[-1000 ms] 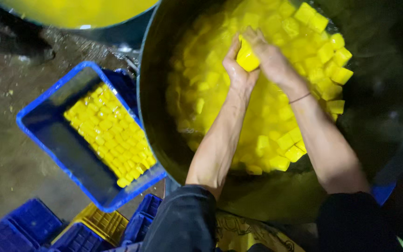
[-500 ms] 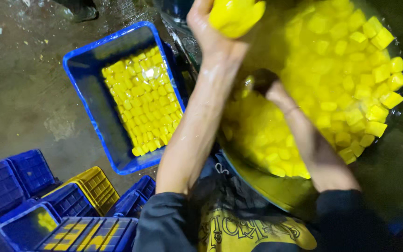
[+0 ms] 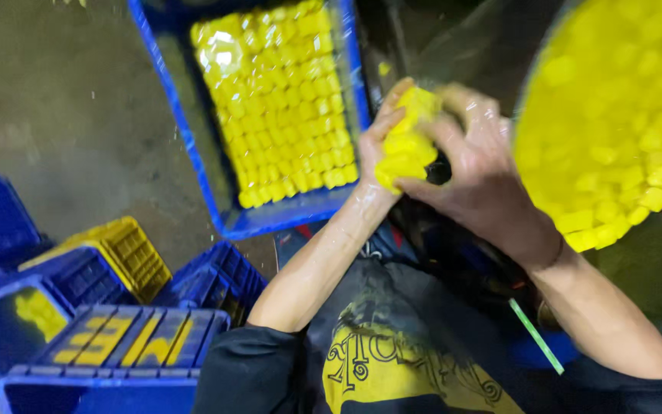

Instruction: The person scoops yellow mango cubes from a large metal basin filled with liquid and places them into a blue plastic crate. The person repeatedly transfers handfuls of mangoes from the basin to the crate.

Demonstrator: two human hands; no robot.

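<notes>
hands: left hand (image 3: pixel 383 146), right hand (image 3: pixel 478 172) clasp yellow blocks (image 3: pixel 406 142) beside blue crate (image 3: pixel 270 218).

Both hands (image 3: pixel 430 165) out of the big pan (image 3: pixel 614 115), now joined around yellow blocks (image 3: pixel 406 146) beside the blue crate (image 3: pixel 270 218)

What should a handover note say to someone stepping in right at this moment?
Left hand and right hand: both closed around a wet stack of yellow blocks, held between the crate and the tub.
Blue crate: on the floor to the left, mostly filled with neat rows of blocks; a bare strip remains along its left side.
Tub: to the right, holds many loose blocks.
Done: most rows laid.
Left: the stack in hand is not yet in the crate.
Spare crates are stacked at lower left.
</notes>
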